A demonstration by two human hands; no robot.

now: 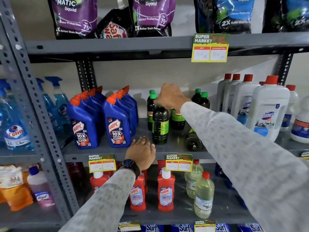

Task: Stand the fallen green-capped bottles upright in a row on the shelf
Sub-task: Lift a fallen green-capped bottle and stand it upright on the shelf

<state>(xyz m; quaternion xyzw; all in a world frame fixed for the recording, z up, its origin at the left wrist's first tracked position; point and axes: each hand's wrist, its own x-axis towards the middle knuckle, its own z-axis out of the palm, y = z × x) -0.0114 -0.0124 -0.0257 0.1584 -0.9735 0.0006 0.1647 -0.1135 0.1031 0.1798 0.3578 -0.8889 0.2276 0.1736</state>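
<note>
Bottles holding dark liquid, green caps and green labels, are standing mid-shelf between the blue jugs and white jugs. One more is lying on its side, base toward the camera, just right of the front upright one. Right hand is gripping the front bottle's cap, fingers closed over it. Left hand is resting flat and empty on the shelf edge, fingers together.
</note>
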